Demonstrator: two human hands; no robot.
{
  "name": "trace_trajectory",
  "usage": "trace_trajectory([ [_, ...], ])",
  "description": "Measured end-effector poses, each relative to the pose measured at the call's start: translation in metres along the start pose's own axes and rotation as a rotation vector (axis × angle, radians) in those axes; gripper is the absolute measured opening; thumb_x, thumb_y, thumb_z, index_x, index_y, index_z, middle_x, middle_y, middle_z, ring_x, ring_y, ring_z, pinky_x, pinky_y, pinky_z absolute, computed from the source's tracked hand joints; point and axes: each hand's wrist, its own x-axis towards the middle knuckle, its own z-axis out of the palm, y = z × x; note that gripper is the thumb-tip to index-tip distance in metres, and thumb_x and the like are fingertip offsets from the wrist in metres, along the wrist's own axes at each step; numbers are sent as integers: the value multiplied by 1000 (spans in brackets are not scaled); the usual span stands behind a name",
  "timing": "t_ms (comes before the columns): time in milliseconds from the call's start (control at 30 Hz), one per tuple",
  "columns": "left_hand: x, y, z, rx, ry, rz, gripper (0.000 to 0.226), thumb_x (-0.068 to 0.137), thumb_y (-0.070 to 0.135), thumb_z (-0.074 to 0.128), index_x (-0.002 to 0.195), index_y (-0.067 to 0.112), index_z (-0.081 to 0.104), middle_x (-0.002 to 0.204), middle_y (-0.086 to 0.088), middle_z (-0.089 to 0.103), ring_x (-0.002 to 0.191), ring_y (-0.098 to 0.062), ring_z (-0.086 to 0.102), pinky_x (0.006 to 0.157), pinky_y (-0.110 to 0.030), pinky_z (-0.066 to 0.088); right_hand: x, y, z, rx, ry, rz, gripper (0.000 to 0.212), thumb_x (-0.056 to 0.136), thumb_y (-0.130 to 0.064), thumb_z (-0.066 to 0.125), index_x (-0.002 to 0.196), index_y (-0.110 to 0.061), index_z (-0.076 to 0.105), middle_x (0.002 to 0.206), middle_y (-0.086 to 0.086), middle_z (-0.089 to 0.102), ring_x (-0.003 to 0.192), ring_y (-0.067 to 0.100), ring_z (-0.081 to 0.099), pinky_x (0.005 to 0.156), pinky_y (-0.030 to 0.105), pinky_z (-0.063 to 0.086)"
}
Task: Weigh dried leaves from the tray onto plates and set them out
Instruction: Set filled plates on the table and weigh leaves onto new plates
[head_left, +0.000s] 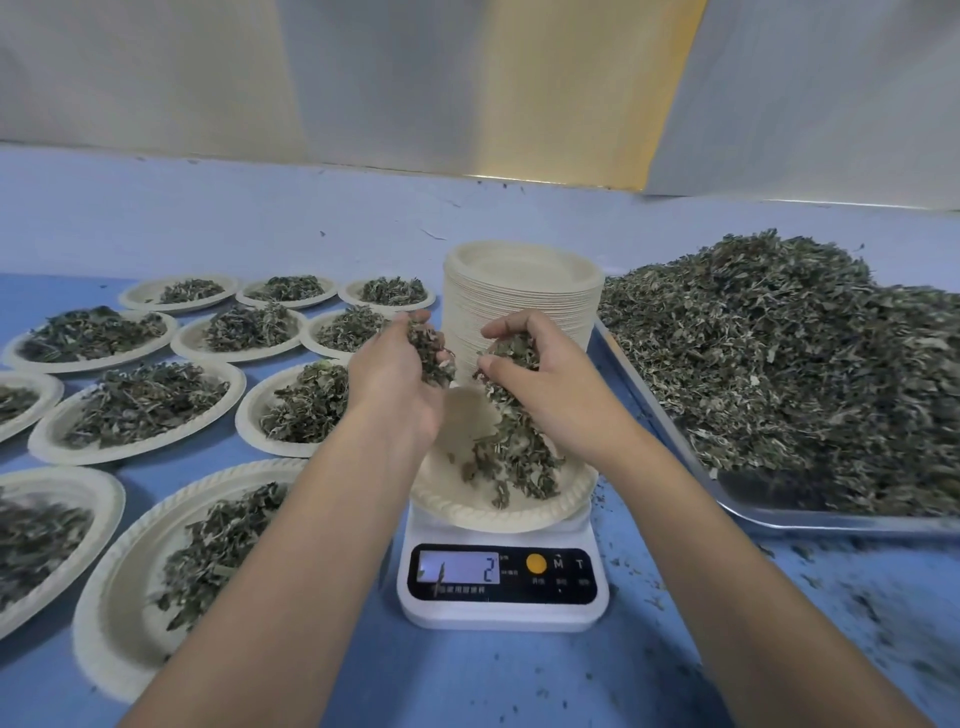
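Observation:
A cream paper plate (467, 512) sits on a white digital scale (501, 587) whose display reads 2. Above the plate, my left hand (395, 374) cups a clump of dried leaves (431, 353). My right hand (545, 379) grips another clump, and leaves fall from it onto a small pile (514, 457) on the plate. On the right a metal tray (779, 522) holds a big heap of dried leaves (789, 353).
A tall stack of empty paper plates (522, 291) stands just behind my hands. Several filled plates (140, 405) cover the blue table to the left; the nearest (119, 613) lies under my left forearm. Leaf crumbs (831, 597) litter the table at right.

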Motion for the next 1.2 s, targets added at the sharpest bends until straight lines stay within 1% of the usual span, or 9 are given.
trace_trajectory([
  [133, -1, 3, 0, -16, -15, -2, 30, 102, 12, 35, 79, 9, 55, 66, -2, 49, 51, -8, 44, 37, -17, 35, -1, -1, 3, -24, -70, 41, 20, 95, -38, 53, 110, -27, 58, 104, -14, 61, 92, 6, 58, 77, 19, 45],
  [233, -3, 5, 0, -40, -15, 3, 31, 102, 11, 36, 78, 8, 56, 66, -3, 49, 51, -9, 44, 37, -17, 36, -1, 0, 6, -19, -100, 59, 23, 100, -33, 44, 112, -21, 60, 109, -8, 62, 102, 8, 56, 88, 24, 43],
  [300, -3, 6, 0, -36, -12, 9, 31, 102, 12, 36, 78, 8, 56, 66, -3, 49, 51, -10, 43, 37, -17, 36, 0, 1, 7, 30, -109, 67, 23, 102, -24, 39, 111, -19, 59, 109, -7, 62, 106, 5, 55, 88, 17, 41],
  [433, -4, 5, 0, -30, -15, 19, 33, 102, 11, 35, 77, 8, 56, 65, -4, 48, 49, -10, 42, 36, -17, 36, 2, 2, 7, 80, -13, 60, 28, 101, -7, 35, 107, -20, 60, 100, -8, 60, 94, -3, 52, 75, 0, 37],
  [567, -5, 6, 0, -37, -33, 15, 34, 103, 14, 35, 78, 7, 56, 64, -4, 48, 46, -10, 42, 37, -17, 36, 4, 2, 7, 161, 100, 39, 30, 100, -2, 35, 108, -17, 60, 100, -6, 60, 95, 0, 54, 81, 3, 39],
  [667, -5, 6, 0, -41, -38, 6, 34, 103, 15, 35, 78, 7, 56, 64, -3, 48, 47, -9, 42, 36, -17, 35, 3, -2, 7, 252, 159, -4, 31, 99, 2, 35, 109, -14, 61, 99, -5, 61, 90, -7, 54, 81, 2, 40],
  [933, -5, 4, -1, -77, -31, -44, 31, 102, 12, 36, 77, 8, 55, 63, -2, 49, 42, -8, 45, 36, -15, 36, 1, -3, 7, 265, 201, -81, 29, 97, 3, 41, 105, -14, 63, 98, -11, 62, 87, -15, 55, 81, 5, 41],
  [1100, -6, 3, -1, -93, -29, -45, 30, 101, 12, 37, 78, 7, 56, 62, -3, 50, 32, -7, 46, 36, -13, 36, -1, 0, 5, 247, 147, -27, 29, 93, 1, 49, 93, -20, 68, 88, -4, 67, 77, 2, 60, 68, 14, 47],
  [1200, -5, 3, -2, -81, -22, -44, 33, 102, 16, 37, 78, 8, 57, 60, -2, 51, 30, -7, 46, 35, -12, 37, -1, 1, 6, 200, 134, -26, 37, 96, 1, 41, 88, -22, 69, 96, -4, 68, 81, 5, 63, 76, 22, 49],
])
